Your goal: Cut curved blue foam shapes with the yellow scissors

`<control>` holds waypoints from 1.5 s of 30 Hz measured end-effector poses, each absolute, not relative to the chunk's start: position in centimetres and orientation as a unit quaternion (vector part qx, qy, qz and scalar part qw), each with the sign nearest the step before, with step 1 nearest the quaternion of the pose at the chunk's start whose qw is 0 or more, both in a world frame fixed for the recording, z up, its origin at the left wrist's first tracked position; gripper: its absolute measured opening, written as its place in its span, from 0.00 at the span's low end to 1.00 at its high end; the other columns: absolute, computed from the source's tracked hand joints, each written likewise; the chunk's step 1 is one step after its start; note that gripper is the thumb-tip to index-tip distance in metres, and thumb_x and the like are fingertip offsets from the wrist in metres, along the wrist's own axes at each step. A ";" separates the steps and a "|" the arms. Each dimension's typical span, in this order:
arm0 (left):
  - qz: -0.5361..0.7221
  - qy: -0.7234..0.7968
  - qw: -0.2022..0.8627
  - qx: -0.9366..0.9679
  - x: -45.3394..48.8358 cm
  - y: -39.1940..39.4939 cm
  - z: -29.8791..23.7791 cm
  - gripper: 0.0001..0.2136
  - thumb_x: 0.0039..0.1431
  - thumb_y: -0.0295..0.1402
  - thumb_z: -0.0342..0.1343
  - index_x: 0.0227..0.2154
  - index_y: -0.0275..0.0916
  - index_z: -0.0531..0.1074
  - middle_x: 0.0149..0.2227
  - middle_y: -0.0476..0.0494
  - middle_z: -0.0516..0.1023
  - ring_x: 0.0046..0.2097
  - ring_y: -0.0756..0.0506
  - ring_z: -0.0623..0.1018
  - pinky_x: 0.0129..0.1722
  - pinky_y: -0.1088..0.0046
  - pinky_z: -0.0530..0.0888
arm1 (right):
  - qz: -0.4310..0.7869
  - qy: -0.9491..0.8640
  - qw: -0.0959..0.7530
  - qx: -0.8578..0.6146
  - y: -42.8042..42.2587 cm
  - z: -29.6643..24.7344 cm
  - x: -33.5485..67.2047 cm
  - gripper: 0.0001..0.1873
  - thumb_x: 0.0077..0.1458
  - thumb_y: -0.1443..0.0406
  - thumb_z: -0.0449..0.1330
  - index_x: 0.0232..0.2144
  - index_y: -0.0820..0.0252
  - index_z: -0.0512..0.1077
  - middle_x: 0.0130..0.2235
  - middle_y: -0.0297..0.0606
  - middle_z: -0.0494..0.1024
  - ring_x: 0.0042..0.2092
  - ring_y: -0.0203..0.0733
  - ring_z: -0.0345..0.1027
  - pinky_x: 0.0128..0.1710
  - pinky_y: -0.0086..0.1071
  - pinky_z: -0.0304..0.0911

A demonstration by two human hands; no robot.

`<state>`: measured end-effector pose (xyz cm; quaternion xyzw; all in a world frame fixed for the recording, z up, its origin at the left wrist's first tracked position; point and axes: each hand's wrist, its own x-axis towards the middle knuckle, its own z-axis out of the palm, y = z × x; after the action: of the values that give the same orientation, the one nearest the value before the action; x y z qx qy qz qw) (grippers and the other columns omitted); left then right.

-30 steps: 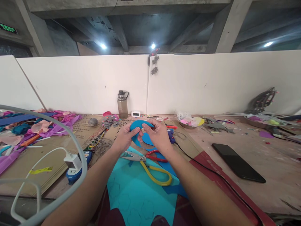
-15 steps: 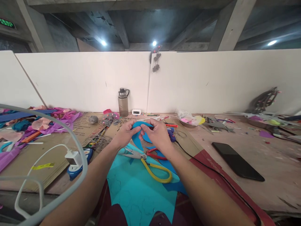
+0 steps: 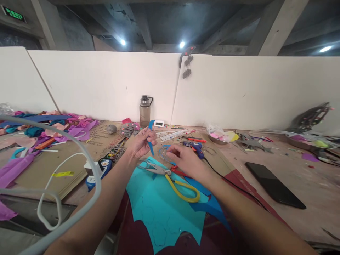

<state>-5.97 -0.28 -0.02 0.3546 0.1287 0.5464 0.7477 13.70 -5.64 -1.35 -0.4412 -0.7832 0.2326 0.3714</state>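
Observation:
My left hand [image 3: 139, 143] is raised over the bench and pinches a curved blue foam strip [image 3: 151, 140] that hangs down from its fingertips. My right hand [image 3: 183, 159] is low over the bench beside a blue piece [image 3: 163, 152]; its fingers are curled and blurred, and I cannot tell whether they grip anything. Just below both hands lie scissors with a yellow loop handle [image 3: 180, 186] on a turquoise foam sheet [image 3: 162, 209]. A darker blue sheet [image 3: 209, 203] sticks out under my right forearm.
A blue glue gun [image 3: 195, 148] with a black cord lies beyond my right hand. A phone [image 3: 275, 184] rests at right. A water bottle [image 3: 145, 111] and small clock [image 3: 159, 123] stand by the white partition. Pink and purple scraps [image 3: 39, 132], a charger [image 3: 91, 166] and white cable lie left.
Both hands held the blue foam piece together before. Now they have parted: my left hand keeps a blue strip raised, my right hand has dropped toward the bench.

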 end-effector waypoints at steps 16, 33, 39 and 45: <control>0.615 0.112 0.690 0.366 -7.0 -0.8 0.9 0.07 0.60 0.24 0.59 0.29 0.38 0.67 0.23 0.55 0.60 0.20 0.57 0.60 0.21 0.82 0.63 | 0.046 -0.844 0.069 -0.529 -10.2 -7.1 15.9 0.24 0.60 0.65 0.59 0.59 0.61 0.68 0.52 0.54 0.75 0.51 0.56 0.71 0.48 0.43 0.68; 0.627 0.137 0.588 0.493 -6.5 0.1 0.4 0.12 0.53 0.35 0.68 0.30 0.38 0.69 0.26 0.52 0.73 0.26 0.53 0.70 0.29 0.74 0.73 | -0.021 -0.834 0.029 -0.551 -9.3 -6.1 16.1 0.32 0.47 0.70 0.66 0.56 0.46 0.75 0.46 0.52 0.77 0.42 0.60 0.74 0.35 0.43 0.68; 0.656 0.137 0.613 0.420 -6.8 0.3 0.9 0.10 0.55 0.30 0.66 0.29 0.38 0.68 0.26 0.52 0.71 0.25 0.55 0.68 0.28 0.77 0.72 | 0.097 -0.826 0.213 -0.513 -8.9 -6.3 17.9 0.29 0.51 0.70 0.60 0.56 0.47 0.73 0.39 0.43 0.78 0.38 0.50 0.74 0.36 0.39 0.69; 0.668 0.154 0.609 0.399 -7.0 1.5 -0.1 0.09 0.56 0.30 0.65 0.29 0.37 0.69 0.27 0.50 0.72 0.26 0.54 0.71 0.29 0.75 0.73 | 0.224 -0.647 0.585 -0.434 -8.1 -1.5 17.1 0.24 0.55 0.62 0.62 0.55 0.54 0.69 0.46 0.43 0.74 0.42 0.46 0.70 0.39 0.39 0.70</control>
<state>-7.04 1.46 -0.11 0.3987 0.1539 0.6682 0.6089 17.10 -8.11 -1.49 -0.4337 -0.6474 0.2236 0.5854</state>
